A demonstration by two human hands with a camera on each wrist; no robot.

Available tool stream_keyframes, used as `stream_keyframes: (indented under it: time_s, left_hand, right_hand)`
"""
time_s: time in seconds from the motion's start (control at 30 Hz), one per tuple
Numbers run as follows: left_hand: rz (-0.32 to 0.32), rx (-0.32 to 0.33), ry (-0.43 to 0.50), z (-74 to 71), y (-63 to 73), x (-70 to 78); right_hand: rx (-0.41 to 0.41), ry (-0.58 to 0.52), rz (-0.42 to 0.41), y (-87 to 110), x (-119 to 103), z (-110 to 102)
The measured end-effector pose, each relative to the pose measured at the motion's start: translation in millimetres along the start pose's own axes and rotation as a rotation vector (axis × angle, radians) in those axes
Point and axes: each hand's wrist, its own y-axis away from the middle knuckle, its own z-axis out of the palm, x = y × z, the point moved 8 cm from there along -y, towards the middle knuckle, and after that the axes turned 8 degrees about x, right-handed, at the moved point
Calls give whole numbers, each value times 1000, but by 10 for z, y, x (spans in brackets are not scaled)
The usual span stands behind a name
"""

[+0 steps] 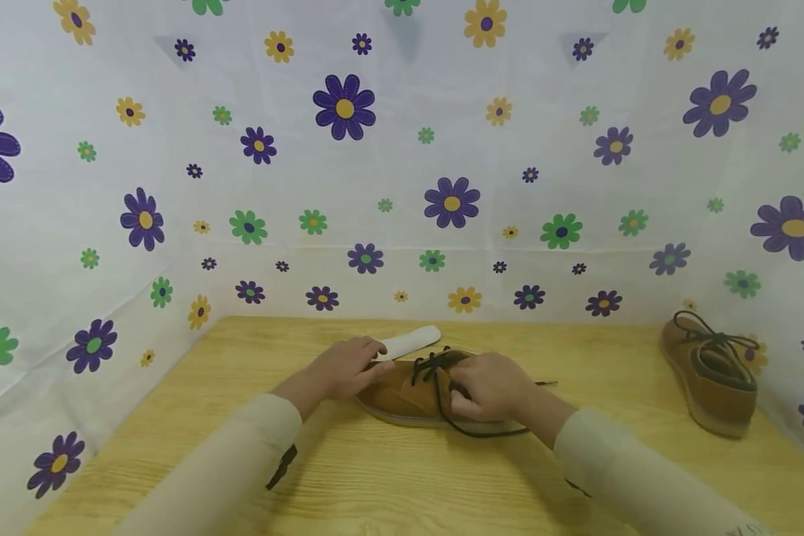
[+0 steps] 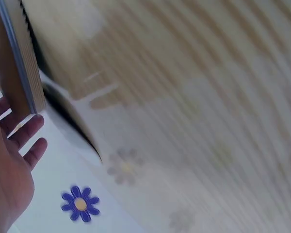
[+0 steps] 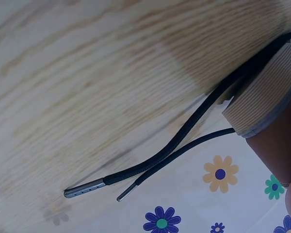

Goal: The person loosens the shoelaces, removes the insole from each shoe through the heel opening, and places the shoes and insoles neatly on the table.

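A brown lace-up shoe [image 1: 391, 398] rests on the wooden table, toe to the left, its dark laces [image 1: 476, 432] loose. At the toe is my left hand [image 1: 345, 368]; in the left wrist view its fingers [image 2: 36, 153] are spread and fairly straight, touching the toe end. My right hand [image 1: 496, 387] is curled over the shoe's opening and grips its upper beside the eyelets; its fingertips are partly hidden. Two lace ends with metal tips [image 3: 85, 188] trail past the heel in the right wrist view.
Behind the shoe lies a long white piece with a rounded end [image 1: 415, 341], partly covered by the left hand. A matching brown shoe [image 1: 717, 380], its lace tied in a bow, stands at the table's right edge. Flower-printed white cloth [image 1: 402, 164] encloses the back and sides.
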Motion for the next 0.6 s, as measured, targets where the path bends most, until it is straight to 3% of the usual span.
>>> stream_keyframes:
  time_s: [0.2,0.33,0.47,0.6]
  left_hand:
    - [-45,50,-73,-54,20,-278]
    - [-68,-34,-72,-59,27,-406]
    - [-135,-176,-31,-23,99,-467]
    - [-139,-191,-79,11,128,-475]
  right_hand:
    - [-7,1,-1,-4,0,-7]
    - [-15,1,3,-4,-1,9]
    - [-6,5,-2,-2,5,9]
    - [18,21,-22,-1,-4,-23]
